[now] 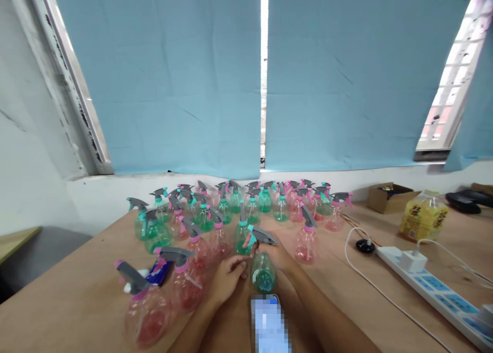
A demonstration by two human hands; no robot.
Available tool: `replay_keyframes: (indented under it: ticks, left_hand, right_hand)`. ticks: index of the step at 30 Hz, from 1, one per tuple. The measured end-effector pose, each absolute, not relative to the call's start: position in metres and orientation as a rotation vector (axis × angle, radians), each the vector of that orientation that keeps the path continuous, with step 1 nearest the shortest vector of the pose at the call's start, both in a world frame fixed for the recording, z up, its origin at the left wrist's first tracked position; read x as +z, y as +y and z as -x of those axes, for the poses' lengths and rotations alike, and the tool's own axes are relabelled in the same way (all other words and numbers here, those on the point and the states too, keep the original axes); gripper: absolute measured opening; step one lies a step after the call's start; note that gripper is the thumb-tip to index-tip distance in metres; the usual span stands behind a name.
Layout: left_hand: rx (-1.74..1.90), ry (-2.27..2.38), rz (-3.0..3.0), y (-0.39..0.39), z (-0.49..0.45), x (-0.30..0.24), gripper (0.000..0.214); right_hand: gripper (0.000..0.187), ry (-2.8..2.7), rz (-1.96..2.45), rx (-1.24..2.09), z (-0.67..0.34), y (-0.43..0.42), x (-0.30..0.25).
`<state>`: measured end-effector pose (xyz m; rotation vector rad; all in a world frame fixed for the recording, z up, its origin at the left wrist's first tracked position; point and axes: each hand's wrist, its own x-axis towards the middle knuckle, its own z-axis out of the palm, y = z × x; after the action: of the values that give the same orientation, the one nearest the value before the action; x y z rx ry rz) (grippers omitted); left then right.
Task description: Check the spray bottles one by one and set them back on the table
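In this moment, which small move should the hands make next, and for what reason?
Probably the left hand should steady the body of the green bottle. The right hand holds it up by the grey spray head, while the left looks empty, its fingers close beside the bottle. A second hold might make it steadier.

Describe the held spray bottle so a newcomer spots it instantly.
On the brown table, find the phone at bottom centre. Just above it in view is a green spray bottle with a turquoise nozzle, gripped by the right hand. No other bottle is in a hand.
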<state>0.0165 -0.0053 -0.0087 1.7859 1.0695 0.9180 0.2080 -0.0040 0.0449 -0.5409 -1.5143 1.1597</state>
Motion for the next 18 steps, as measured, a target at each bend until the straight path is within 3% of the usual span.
replay_keyframes:
  ticks: [4,9,18]
  left_hand:
    - [0.914,1.066,-1.784,-0.0042,-0.0166,-0.0101,0.036]
    - [0.925,1.068,-1.796,-0.0046,-0.0168,-0.0096,0.036]
    - [0.908,1.080,-1.797,-0.0100,-0.0181,-0.0022,0.038]
  right_hand:
    - [0.035,-1.526,0.539,1.155,-0.2076,-0.0040,0.0434]
    - [0.025,-1.469,0.543,1.188,-0.2047,-0.0030,0.0426]
    - [0.032,-1.505,0.568,1.159,-0.2056,-0.0036,0.0419]
